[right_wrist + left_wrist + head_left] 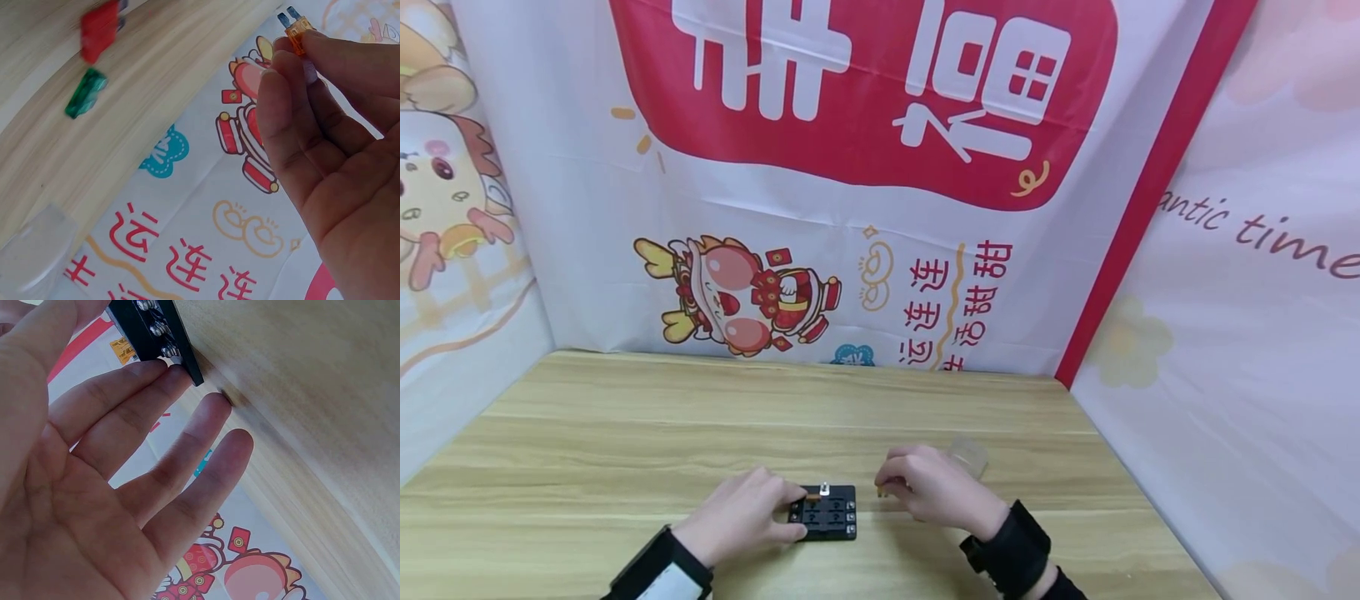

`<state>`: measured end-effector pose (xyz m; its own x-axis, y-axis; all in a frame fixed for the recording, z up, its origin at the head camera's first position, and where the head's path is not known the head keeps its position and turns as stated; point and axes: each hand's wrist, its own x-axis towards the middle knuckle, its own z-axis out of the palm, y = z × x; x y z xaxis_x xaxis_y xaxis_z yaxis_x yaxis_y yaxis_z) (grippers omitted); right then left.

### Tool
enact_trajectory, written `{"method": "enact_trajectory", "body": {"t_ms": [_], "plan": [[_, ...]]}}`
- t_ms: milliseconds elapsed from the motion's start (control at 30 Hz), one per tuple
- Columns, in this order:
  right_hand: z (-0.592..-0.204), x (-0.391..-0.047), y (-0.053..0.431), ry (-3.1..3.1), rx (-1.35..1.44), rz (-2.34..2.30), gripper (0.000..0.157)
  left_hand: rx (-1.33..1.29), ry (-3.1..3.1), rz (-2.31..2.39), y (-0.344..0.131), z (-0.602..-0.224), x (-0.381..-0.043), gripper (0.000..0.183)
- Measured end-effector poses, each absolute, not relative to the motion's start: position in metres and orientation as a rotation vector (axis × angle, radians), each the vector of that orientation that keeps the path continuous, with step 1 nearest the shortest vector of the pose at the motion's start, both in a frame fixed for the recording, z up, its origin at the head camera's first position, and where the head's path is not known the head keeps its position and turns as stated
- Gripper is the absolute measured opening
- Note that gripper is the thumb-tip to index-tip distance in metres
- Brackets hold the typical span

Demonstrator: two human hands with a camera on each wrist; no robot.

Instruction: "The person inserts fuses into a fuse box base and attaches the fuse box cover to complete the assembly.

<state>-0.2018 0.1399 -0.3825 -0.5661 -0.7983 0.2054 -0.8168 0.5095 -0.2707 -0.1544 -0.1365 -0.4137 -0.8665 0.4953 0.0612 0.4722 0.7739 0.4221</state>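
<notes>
White cloth with red shapes and cartoon pictures hangs behind your pale wood bench.

From your head, you see a small black block at the bench. Your left hand has its grip clamped on the block's left side, with the thumb at the near corner and a finger toward the far edge. A bit of orange shows on the block by that finger. Over to the right, apart from the block, your right hand holds a little orange fuse. A see-through case sits just behind that hand.

From your left wrist, two fingertips touch the block and the other two fingers stick out, off it. Shiny silver screws run along the block.

From your right wrist, finger and thumb are pinched together on the fuse, and its two metal legs poke out. A blurry red piece and a green piece lie near each other on the bench.
</notes>
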Motion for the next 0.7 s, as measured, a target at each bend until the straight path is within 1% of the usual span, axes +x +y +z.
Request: {"method": "enact_trajectory", "body": {"t_ms": [533, 700], "plan": [[-0.389, -0.201, 0.118, -2.574, 1.532, 0.440, 0.010, 0.802, 2.910, 0.679, -0.136, -0.413, -0.155, 0.033], [-0.388, -0.199, 0.112, -2.564, 1.557, 0.477, 0.010, 0.777, 2.900, 0.674, -0.137, -0.413, -0.154, 0.036]]}}
